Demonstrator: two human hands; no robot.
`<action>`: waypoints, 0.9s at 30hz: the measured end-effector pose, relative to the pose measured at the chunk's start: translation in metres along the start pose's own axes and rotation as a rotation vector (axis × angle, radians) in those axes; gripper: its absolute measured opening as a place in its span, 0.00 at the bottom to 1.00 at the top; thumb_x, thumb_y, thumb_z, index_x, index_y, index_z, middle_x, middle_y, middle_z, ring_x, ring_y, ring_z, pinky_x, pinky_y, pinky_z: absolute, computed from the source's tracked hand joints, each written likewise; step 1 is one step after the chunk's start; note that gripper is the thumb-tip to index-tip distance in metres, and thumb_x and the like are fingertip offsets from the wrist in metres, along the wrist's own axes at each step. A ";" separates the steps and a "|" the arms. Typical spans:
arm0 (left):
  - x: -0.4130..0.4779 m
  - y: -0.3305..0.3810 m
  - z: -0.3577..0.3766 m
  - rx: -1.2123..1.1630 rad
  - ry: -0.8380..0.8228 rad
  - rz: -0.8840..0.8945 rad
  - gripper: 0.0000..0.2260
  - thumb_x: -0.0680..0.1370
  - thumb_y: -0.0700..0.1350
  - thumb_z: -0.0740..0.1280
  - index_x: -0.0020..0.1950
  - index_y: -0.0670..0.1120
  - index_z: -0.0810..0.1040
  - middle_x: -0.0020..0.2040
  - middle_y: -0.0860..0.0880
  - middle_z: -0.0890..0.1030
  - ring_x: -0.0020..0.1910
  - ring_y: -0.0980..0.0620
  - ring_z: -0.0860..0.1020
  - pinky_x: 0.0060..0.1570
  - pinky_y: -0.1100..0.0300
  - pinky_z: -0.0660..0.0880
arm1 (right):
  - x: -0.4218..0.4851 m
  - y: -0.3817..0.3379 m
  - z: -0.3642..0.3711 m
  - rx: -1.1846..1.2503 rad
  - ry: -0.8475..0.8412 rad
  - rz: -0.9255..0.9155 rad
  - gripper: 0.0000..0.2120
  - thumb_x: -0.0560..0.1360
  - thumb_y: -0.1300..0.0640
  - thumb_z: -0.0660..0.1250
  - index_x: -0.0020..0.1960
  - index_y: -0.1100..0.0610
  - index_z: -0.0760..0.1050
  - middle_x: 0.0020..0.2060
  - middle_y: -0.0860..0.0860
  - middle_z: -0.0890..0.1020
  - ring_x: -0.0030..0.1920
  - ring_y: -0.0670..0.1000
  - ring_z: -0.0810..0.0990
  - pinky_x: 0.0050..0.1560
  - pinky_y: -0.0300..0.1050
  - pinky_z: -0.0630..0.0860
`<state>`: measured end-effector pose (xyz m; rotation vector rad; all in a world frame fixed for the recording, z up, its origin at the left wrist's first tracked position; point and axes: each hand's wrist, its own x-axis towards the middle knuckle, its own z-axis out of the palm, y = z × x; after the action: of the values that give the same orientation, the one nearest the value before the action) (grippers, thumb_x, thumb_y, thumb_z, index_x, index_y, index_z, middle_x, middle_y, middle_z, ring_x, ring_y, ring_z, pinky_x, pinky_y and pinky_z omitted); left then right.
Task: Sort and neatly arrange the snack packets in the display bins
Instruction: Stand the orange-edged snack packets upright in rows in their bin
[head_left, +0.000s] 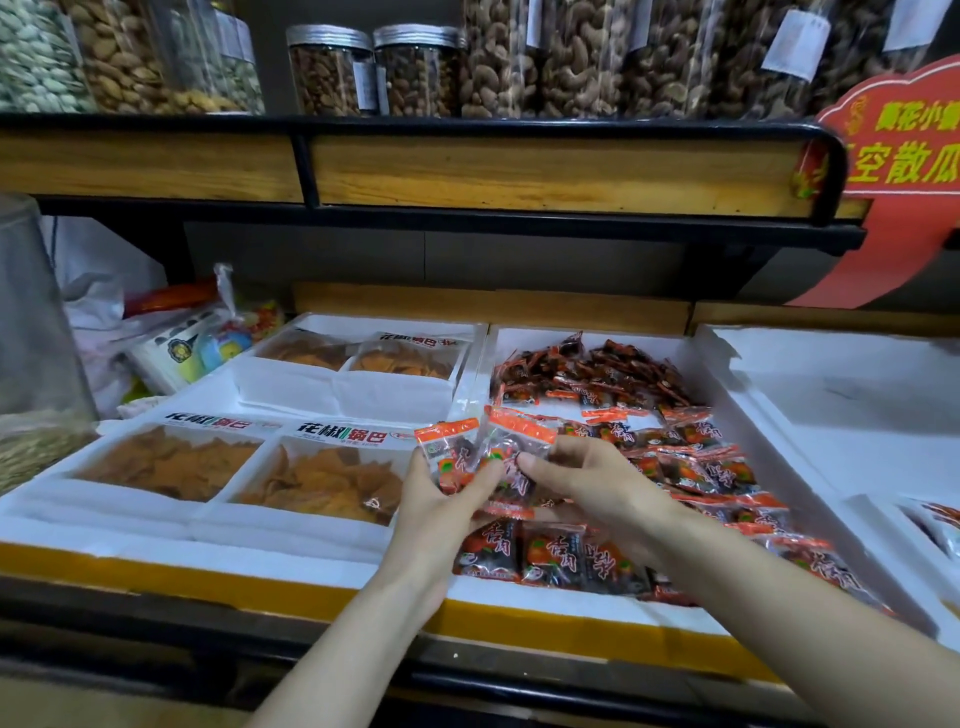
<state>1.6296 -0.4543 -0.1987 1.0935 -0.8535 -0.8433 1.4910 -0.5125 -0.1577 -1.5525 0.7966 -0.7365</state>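
An orange-topped packet is gripped in the left hand, with the fingers curled round its lower half. A second packet is pinched between the thumb and fingers of the right hand. Both are held upright and touching each other, over the near left part of the middle bin, which is set at the front edge of the counter.

Loose packets of the same kind are spread across that bin, several laid flat along its front wall. Darker small packets are heaped against its far wall.

In the left bin, bags of orange crisps are laid in pairs, two near the front wall and two by the far one. A white right bin is set just beside the middle one.

Above the counter, jars of nuts are stood on a wooden shelf, and a red sign is fixed at its right end.
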 end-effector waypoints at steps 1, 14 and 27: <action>0.000 0.000 0.001 -0.038 -0.014 -0.003 0.21 0.71 0.45 0.73 0.62 0.50 0.74 0.54 0.49 0.84 0.52 0.51 0.83 0.55 0.48 0.79 | 0.000 -0.002 -0.003 0.030 0.001 0.013 0.06 0.76 0.61 0.66 0.47 0.64 0.75 0.40 0.55 0.83 0.38 0.48 0.83 0.36 0.38 0.80; 0.012 -0.001 0.000 -0.234 0.130 -0.046 0.15 0.74 0.40 0.70 0.59 0.45 0.74 0.53 0.47 0.83 0.48 0.53 0.83 0.49 0.53 0.80 | 0.021 0.001 -0.049 -0.041 0.211 -0.048 0.06 0.78 0.59 0.65 0.51 0.62 0.74 0.42 0.53 0.80 0.41 0.48 0.80 0.39 0.41 0.81; 0.014 -0.012 -0.012 -0.132 0.116 0.045 0.14 0.75 0.39 0.70 0.59 0.50 0.74 0.55 0.50 0.83 0.54 0.52 0.81 0.50 0.53 0.79 | 0.058 0.028 -0.039 -0.506 0.102 0.211 0.10 0.76 0.61 0.67 0.43 0.60 0.65 0.37 0.53 0.73 0.36 0.49 0.77 0.39 0.41 0.81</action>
<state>1.6443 -0.4655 -0.2108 0.9939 -0.7134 -0.7805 1.4893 -0.5844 -0.1792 -1.8476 1.2725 -0.4808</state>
